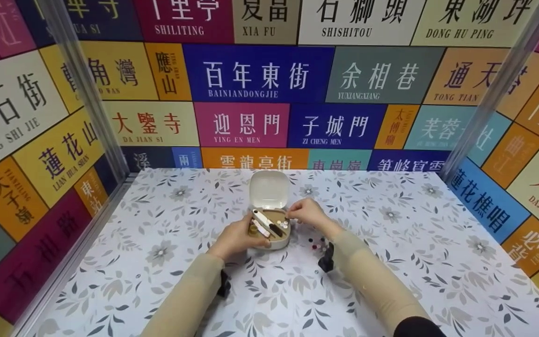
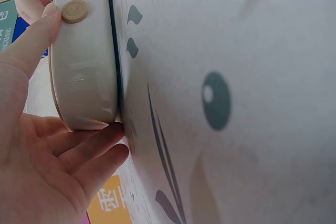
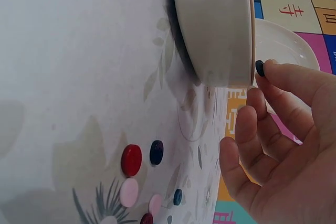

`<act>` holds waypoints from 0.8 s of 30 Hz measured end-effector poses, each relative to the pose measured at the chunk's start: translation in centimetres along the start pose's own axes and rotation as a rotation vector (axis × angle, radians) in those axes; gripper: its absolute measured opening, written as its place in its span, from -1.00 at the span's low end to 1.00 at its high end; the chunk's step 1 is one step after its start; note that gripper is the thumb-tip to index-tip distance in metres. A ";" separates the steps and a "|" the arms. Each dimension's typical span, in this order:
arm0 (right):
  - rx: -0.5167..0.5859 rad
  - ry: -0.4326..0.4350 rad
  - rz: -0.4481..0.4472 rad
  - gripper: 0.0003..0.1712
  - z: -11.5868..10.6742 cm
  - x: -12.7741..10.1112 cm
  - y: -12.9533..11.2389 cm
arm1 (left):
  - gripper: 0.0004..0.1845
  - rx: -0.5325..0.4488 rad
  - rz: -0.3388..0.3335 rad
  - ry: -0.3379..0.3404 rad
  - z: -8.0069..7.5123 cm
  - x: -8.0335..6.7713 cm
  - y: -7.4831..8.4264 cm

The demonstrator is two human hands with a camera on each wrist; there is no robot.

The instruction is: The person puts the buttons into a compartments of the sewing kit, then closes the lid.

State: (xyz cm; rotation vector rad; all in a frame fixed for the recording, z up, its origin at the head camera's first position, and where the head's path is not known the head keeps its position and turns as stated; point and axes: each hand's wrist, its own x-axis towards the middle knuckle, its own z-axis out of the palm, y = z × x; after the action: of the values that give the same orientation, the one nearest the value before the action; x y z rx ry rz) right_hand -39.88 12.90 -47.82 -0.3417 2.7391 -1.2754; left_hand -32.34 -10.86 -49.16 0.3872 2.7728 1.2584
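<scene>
A cream sewing box (image 1: 279,244) stands on the table with its lid (image 1: 269,189) raised at the back. My left hand (image 1: 239,236) holds the box by its left side, its thumb on the front wall near the round tan clasp (image 2: 74,11) and its fingers at the side. Over the right rim, my right hand (image 1: 310,214) pinches a small dark button (image 3: 259,68) between thumb and index finger. Inside the box lie slim white tools (image 1: 261,219), a black-ended piece (image 1: 275,229) and several small white buttons (image 1: 284,224).
Loose red, pink and dark buttons (image 1: 316,243) lie on the table right of the box, by my right wrist. A floral cloth (image 1: 162,252) covers the table. Colourful sign-printed walls (image 1: 251,124) stand at the back and sides.
</scene>
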 end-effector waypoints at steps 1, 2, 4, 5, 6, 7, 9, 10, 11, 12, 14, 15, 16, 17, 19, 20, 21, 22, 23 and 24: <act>0.001 0.000 0.000 -0.89 0.0 0.0 0.0 | 0.19 -0.004 0.001 0.000 0.0 0.0 0.0; 0.002 -0.001 0.000 -0.89 0.0 -0.1 -0.1 | 0.20 -0.007 0.002 0.000 0.0 0.0 0.1; 0.002 -0.001 0.002 -0.89 0.1 -0.1 -0.2 | 0.20 -0.012 0.003 0.000 0.0 0.0 0.1; 0.003 0.002 0.004 -0.90 0.1 -0.2 -0.3 | 0.21 -0.012 0.002 0.000 0.0 0.0 0.1; 0.001 0.005 0.002 -0.89 0.1 -0.2 -0.4 | 0.21 -0.013 0.004 0.001 0.0 0.0 0.1; 0.001 0.008 0.002 -0.89 0.2 -0.2 -0.4 | 0.22 -0.013 0.002 0.001 0.0 -0.1 0.1; -0.002 0.015 -0.002 -0.90 0.3 -0.2 -0.4 | 0.23 -0.012 -0.007 0.001 0.0 -0.1 0.0; -0.002 0.017 -0.002 -0.90 0.3 -0.3 -0.4 | 0.24 -0.012 -0.015 0.000 0.1 -0.1 0.0; 0.000 0.018 -0.004 -0.90 0.4 -0.3 -0.5 | 0.24 -0.015 -0.020 -0.001 0.1 -0.1 0.0; 0.002 0.017 -0.007 -0.90 0.5 -0.3 -0.4 | 0.24 -0.016 -0.024 -0.001 0.1 -0.2 0.0; 0.006 0.014 -0.008 -0.91 0.6 -0.3 -0.3 | 0.25 -0.016 -0.028 -0.003 0.2 -0.2 0.0; 0.011 0.010 -0.008 -0.91 0.7 -0.3 -0.3 | 0.25 -0.018 -0.027 -0.004 0.2 -0.2 -0.1; 0.018 0.007 -0.011 -0.91 0.8 -0.3 -0.3 | 0.25 -0.020 -0.026 -0.005 0.2 -0.2 -0.1; 0.021 0.004 -0.015 -0.91 0.8 -0.2 -0.3 | 0.25 -0.020 -0.026 -0.005 0.2 -0.2 -0.1; 0.026 -0.001 -0.024 -0.91 0.9 -0.2 -0.2 | 0.25 -0.023 -0.027 -0.004 0.1 -0.2 -0.1; 0.028 -0.001 -0.029 -0.91 0.9 -0.1 -0.2 | 0.25 -0.024 -0.027 -0.003 0.1 -0.2 0.0; 0.031 -0.002 -0.033 -0.91 0.9 -0.1 -0.2 | 0.25 -0.025 -0.030 -0.001 0.1 -0.2 0.0; 0.026 0.002 -0.041 -0.91 0.9 -0.1 -0.2 | 0.24 -0.020 -0.025 0.001 0.0 -0.2 0.0; 0.020 0.007 -0.049 -0.90 1.0 0.0 -0.2 | 0.23 -0.015 -0.019 0.005 0.0 -0.2 0.0; 0.015 0.012 -0.058 -0.90 1.0 0.0 -0.2 | 0.22 -0.010 -0.013 0.009 0.0 -0.2 0.1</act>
State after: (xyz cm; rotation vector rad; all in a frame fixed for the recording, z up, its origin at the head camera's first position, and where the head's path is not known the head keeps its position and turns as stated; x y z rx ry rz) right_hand -39.71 12.06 -48.30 -0.4158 2.7473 -1.3146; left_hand -32.12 -10.88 -49.09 0.3629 2.7710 1.2741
